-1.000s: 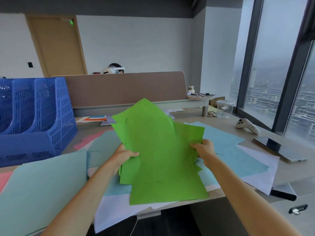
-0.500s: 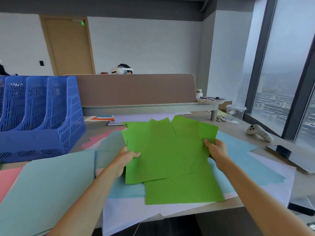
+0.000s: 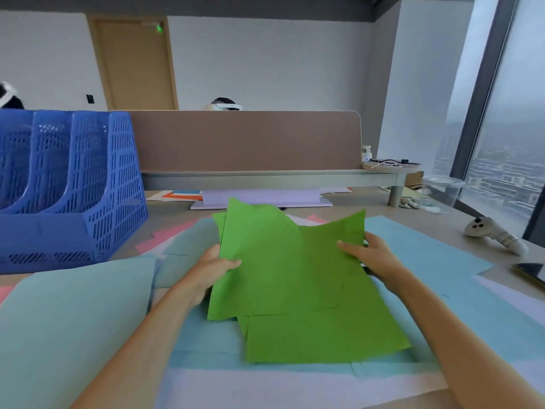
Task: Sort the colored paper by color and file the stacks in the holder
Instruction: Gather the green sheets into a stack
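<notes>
Green paper (image 3: pixel 295 284), centre of the scene, just above the bench (image 3: pixel 413 214): several bright, matte sheets, unaligned, fanned at different angles, corners jutting at the far and near edges. Far edge raised and curling, near edge low over the pale blue sheets (image 3: pixel 436 261); touching them or not, impossible to tell.

Gripped on both sides. At the left edge, left hand (image 3: pixel 211 270), thumb on top, fingers underneath, clamped on the green paper. At the far right edge, right hand (image 3: pixel 374 255), thumb flat across the top sheet, fingers behind, likewise clamped on it.

Beneath and around: pale blue sheets spread wide across the bench to the right; a large mint sheet (image 3: pixel 73 314) near left; white paper (image 3: pixel 250 388) along the near edge; pink strips (image 3: pixel 165 234) showing to the left of the green. Blue holder (image 3: pixel 88 187) far left, upright, mesh-walled, with several slots, well apart from the hands. Further back, a lavender stack (image 3: pixel 259 199) and orange sheets (image 3: pixel 177 195) at the foot of the brown divider (image 3: pixel 244 140). Far right: white controller (image 3: pixel 495 236), clear cup (image 3: pixel 442 191), dark screen (image 3: pixel 530 270) at the frame's edge.
</notes>
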A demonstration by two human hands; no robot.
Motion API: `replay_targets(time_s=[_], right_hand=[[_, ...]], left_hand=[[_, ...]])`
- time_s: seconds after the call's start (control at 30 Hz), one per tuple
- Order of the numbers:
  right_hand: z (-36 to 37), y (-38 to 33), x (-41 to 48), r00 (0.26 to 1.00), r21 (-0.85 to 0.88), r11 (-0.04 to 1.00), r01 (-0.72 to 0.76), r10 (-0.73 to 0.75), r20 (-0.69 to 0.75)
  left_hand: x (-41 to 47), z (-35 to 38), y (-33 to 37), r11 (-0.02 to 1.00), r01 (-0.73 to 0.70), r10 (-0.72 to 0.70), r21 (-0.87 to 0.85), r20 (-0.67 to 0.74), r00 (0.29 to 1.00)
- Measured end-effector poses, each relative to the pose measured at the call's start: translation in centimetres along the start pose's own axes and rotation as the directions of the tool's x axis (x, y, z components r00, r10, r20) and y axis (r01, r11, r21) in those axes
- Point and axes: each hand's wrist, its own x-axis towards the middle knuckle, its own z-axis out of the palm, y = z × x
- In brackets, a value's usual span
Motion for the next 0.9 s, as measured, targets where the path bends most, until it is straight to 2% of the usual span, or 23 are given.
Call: replay_targets(time_s=[0.13,0.27,0.33,0.37,0.43,0.5,0.57,0.77,0.9], right_hand=[[0.0,0.6,0.2,0.997,-0.096,0.994,0.042,-0.047,-0.057],[-0.7,0.4,0.2,0.991,-0.106,0.994,0.035,-0.048,-0.129],[-0.9,0.5,0.3,0.976,-0.219,0.974,0.048,-0.092,-0.197],[-1.0,0.4,0.2,0.960,-0.358,0.932,0.054,-0.147,-0.238],[-1.1,0.6,-0.2,0.933,-0.622,0.783,-0.010,-0.217,-0.287],[-1.3,0.3,-1.1,0.902,-0.732,0.676,-0.089,-0.257,-0.347],[-1.6,-0.1,-1.5,0.877,-0.764,0.635,-0.116,-0.296,-0.379],[-2.0,-0.6,-1.4,0.933,-0.570,0.819,-0.069,-0.149,-0.327],[-1.9,-0.9,-1.5,0.926,-0.490,0.869,-0.062,-0.133,-0.354]], left_hand=[[0.2,0.6,0.0,0.997,-0.061,0.059,-0.052,-0.037,0.998],[-0.2,1.2,0.3,0.993,-0.101,0.098,-0.061,-0.043,0.994],[-0.3,1.2,0.3,0.993,-0.100,0.095,-0.063,-0.067,0.993],[-0.3,1.2,0.3,0.994,-0.093,0.087,-0.066,-0.081,0.993],[-0.2,1.0,0.3,0.993,-0.081,0.072,-0.080,-0.115,0.991],[-0.1,1.0,0.2,0.994,-0.073,0.061,-0.085,-0.143,0.988],[-0.1,0.9,0.1,0.995,-0.060,0.046,-0.080,-0.166,0.985],[-0.2,1.0,0.2,0.999,-0.024,0.015,-0.043,-0.186,0.982],[0.0,0.9,0.3,1.000,-0.004,0.000,-0.029,-0.144,0.990]])
